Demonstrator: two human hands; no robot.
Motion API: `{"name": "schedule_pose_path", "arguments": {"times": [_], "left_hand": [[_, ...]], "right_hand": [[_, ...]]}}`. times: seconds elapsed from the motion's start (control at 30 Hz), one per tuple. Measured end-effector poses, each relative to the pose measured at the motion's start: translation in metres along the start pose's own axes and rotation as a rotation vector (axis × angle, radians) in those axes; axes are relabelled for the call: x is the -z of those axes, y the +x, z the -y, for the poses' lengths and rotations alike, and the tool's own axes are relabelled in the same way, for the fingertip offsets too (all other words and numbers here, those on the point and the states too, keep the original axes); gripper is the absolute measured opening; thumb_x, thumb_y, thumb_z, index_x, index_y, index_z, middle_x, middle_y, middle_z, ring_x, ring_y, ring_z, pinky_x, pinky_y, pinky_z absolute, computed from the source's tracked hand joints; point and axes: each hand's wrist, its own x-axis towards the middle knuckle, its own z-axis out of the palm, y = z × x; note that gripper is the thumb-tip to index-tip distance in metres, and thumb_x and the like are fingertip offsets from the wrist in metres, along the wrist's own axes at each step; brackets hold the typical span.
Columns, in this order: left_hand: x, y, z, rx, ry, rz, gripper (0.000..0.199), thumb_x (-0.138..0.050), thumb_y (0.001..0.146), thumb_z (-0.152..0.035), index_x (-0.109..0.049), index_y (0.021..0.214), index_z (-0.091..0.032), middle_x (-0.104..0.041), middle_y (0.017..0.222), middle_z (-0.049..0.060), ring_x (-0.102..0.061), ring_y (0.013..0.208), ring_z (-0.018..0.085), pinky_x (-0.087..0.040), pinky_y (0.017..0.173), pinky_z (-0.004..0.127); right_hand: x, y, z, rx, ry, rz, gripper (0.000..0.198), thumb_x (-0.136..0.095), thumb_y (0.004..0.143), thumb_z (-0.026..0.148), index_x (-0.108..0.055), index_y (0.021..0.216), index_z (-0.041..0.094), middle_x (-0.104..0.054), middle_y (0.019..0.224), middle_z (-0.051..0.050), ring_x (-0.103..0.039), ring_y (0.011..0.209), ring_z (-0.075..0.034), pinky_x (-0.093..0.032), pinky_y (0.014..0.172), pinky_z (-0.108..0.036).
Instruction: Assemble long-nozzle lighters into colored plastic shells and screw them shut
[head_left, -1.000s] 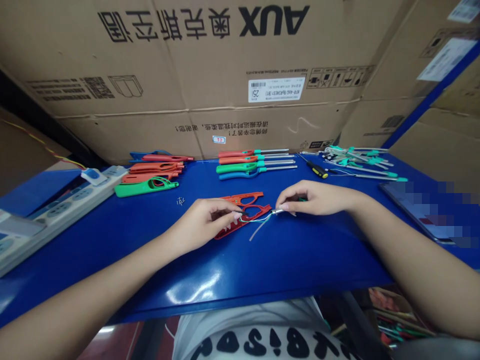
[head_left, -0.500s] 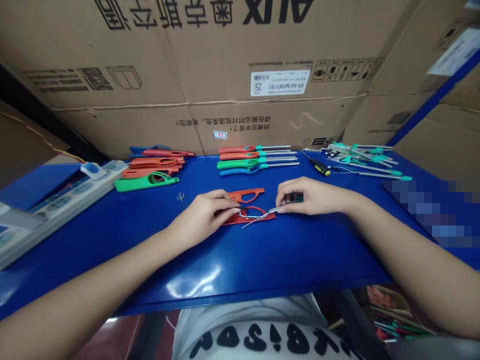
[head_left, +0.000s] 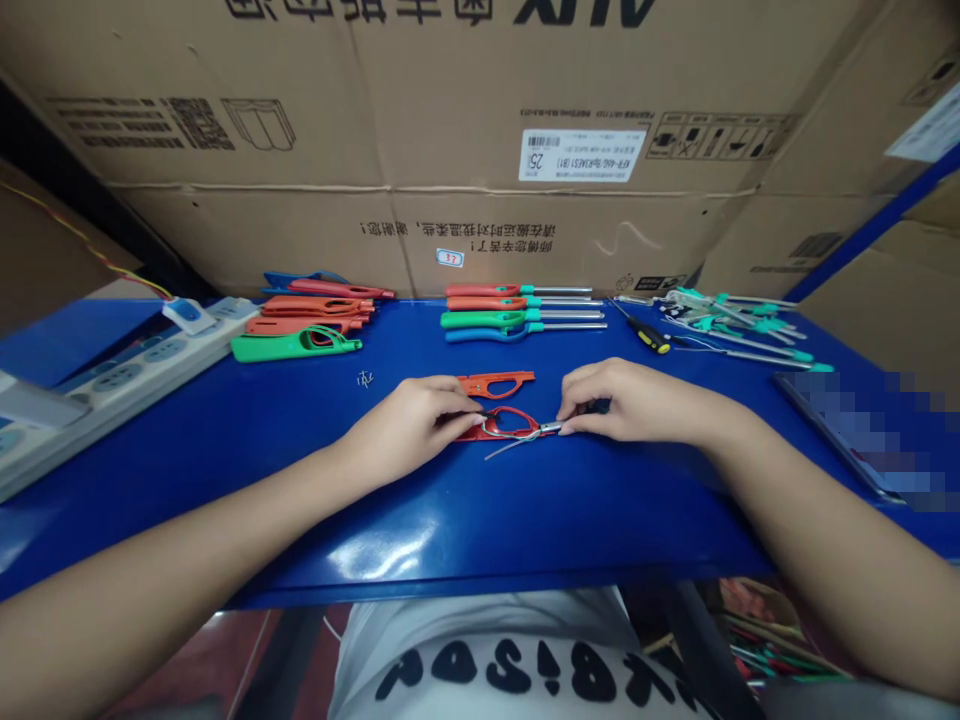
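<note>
My left hand [head_left: 412, 420] is closed in a pinch on a small black part [head_left: 486, 413] with thin wires, over the grip end of a red lighter shell half [head_left: 474, 433]. My right hand [head_left: 622, 400] pinches a metal lighter tube [head_left: 550, 427] at the narrow end of that shell. Thin pale wires [head_left: 501, 436] run between the two hands, and one straight strand sticks out toward me. Just beyond lies the other, orange shell half [head_left: 484, 385], partly covered by my left hand. The far part of the tube is hidden behind my right fingers.
Behind my left hand are small screws [head_left: 364, 379] and stacked shells, with a green shell [head_left: 285, 346] in front. Several assembled lighters [head_left: 487, 320] lie at the back. A screwdriver [head_left: 649, 336] and a tube pile [head_left: 739, 318] sit right; a power strip [head_left: 135, 375] stands left.
My right hand has brought the metal tube lower, into line with the red shell's narrow end. My left hand keeps its pinch. The whole view has shifted slightly.
</note>
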Motion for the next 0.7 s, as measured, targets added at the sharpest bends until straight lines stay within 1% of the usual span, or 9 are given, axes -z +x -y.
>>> {"name": "schedule_pose_path", "arguments": {"times": [0.13, 0.27, 0.37, 0.47, 0.6, 0.7], "left_hand": [[-0.001, 0.001, 0.000, -0.007, 0.009, 0.002, 0.017, -0.064, 0.095, -0.017, -0.079, 0.103, -0.016, -0.075, 0.094, 0.006, -0.070, 0.085, 0.017, -0.053, 0.078, 0.026], [-0.003, 0.001, -0.001, 0.009, 0.012, -0.016, 0.015, -0.065, 0.094, -0.017, -0.079, 0.100, -0.015, -0.074, 0.094, 0.006, -0.070, 0.084, 0.017, -0.053, 0.077, 0.026], [-0.004, 0.000, -0.001, 0.019, 0.012, -0.025, 0.015, -0.066, 0.094, -0.018, -0.079, 0.099, -0.015, -0.074, 0.094, 0.006, -0.070, 0.085, 0.017, -0.053, 0.078, 0.027], [-0.005, 0.000, -0.001, 0.014, 0.011, -0.026, 0.015, -0.066, 0.094, -0.019, -0.079, 0.100, -0.015, -0.075, 0.095, 0.006, -0.070, 0.086, 0.018, -0.053, 0.079, 0.027], [-0.004, 0.001, -0.001, 0.019, 0.021, -0.024, 0.014, -0.066, 0.094, -0.018, -0.079, 0.100, -0.015, -0.075, 0.095, 0.007, -0.071, 0.086, 0.018, -0.053, 0.079, 0.027], [-0.004, 0.002, -0.002, 0.036, 0.028, -0.011, 0.014, -0.066, 0.094, -0.018, -0.079, 0.100, -0.016, -0.075, 0.096, 0.006, -0.071, 0.087, 0.018, -0.053, 0.079, 0.027]], "right_hand": [[0.000, -0.001, 0.009, -0.004, -0.160, 0.017, 0.014, -0.064, 0.094, 0.024, -0.077, 0.092, 0.019, -0.071, 0.086, -0.003, -0.063, 0.085, -0.016, -0.042, 0.075, -0.026], [0.000, -0.002, 0.021, -0.034, -0.309, 0.047, 0.017, -0.060, 0.094, 0.018, -0.074, 0.086, 0.018, -0.070, 0.085, -0.004, -0.062, 0.084, -0.017, -0.040, 0.072, -0.027], [0.000, -0.002, 0.030, -0.070, -0.420, 0.081, 0.020, -0.058, 0.094, 0.018, -0.072, 0.080, 0.017, -0.069, 0.082, -0.005, -0.062, 0.081, -0.018, -0.037, 0.070, -0.028], [-0.002, 0.000, 0.039, -0.119, -0.514, 0.119, 0.024, -0.055, 0.096, 0.017, -0.071, 0.078, 0.017, -0.069, 0.082, -0.005, -0.063, 0.080, -0.019, -0.035, 0.067, -0.029], [-0.004, 0.003, 0.047, -0.179, -0.580, 0.169, 0.026, -0.053, 0.096, 0.015, -0.073, 0.079, 0.017, -0.070, 0.082, -0.006, -0.065, 0.078, -0.019, -0.032, 0.063, -0.030], [-0.005, 0.002, 0.047, -0.196, -0.555, 0.163, 0.025, -0.054, 0.095, 0.016, -0.073, 0.079, 0.017, -0.071, 0.083, -0.006, -0.065, 0.076, -0.019, -0.032, 0.063, -0.030]]}}
